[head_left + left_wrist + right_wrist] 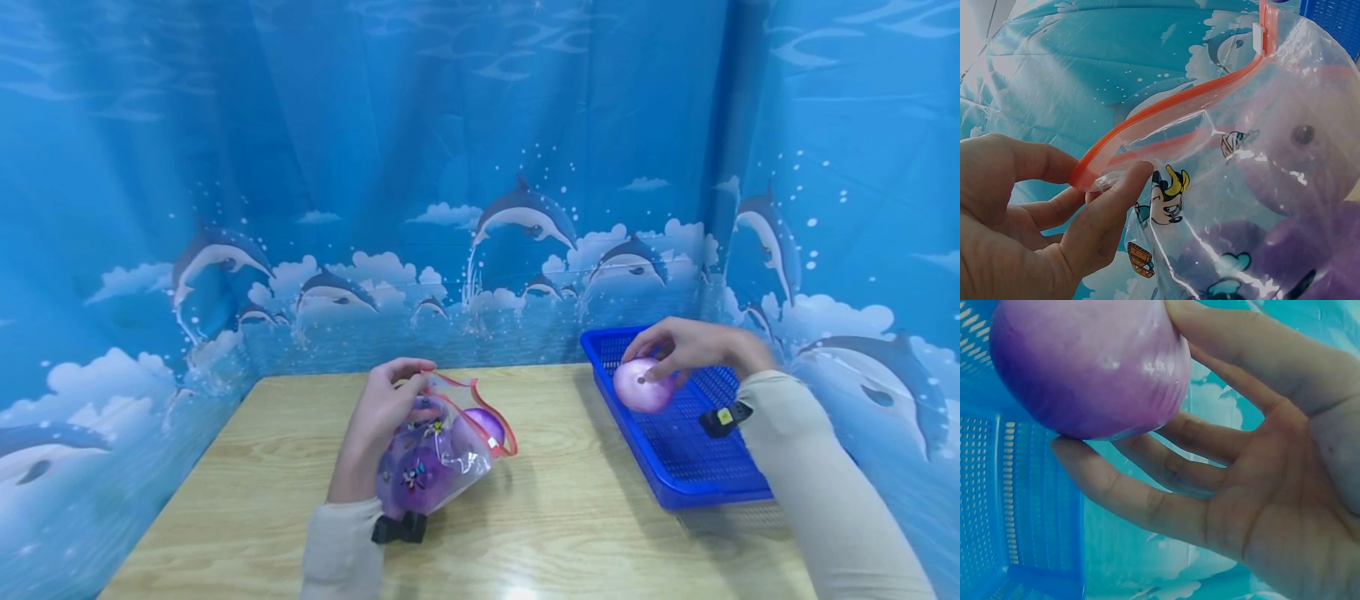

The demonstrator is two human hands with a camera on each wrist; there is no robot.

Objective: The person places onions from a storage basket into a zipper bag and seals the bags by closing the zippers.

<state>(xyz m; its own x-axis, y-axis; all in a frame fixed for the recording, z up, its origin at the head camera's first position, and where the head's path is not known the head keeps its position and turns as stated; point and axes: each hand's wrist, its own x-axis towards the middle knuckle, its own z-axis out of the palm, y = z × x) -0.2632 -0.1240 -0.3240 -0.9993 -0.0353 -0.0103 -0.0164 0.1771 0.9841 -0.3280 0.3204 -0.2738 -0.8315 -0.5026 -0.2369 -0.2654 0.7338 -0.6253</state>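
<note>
My left hand (384,410) pinches the red zip edge of a clear plastic bag (468,475) printed with cartoon figures. The bag's mouth gapes, and inside it lie several round purple balls (1300,140), one with a dark spot showing. Over the near left part of a blue plastic basket (648,467), my right hand (686,348) holds a shiny purple-pink ball (639,388) with a small dark spot. In the right wrist view, the thumb and fingertips are around this ball (1094,369), and the palm does not touch it.
The basket has perforated walls and stands at the right of the pale wooden table (555,517). Behind and beside the table hangs a blue curtain (450,167) with dolphins. Each wrist wears a small black device (726,418).
</note>
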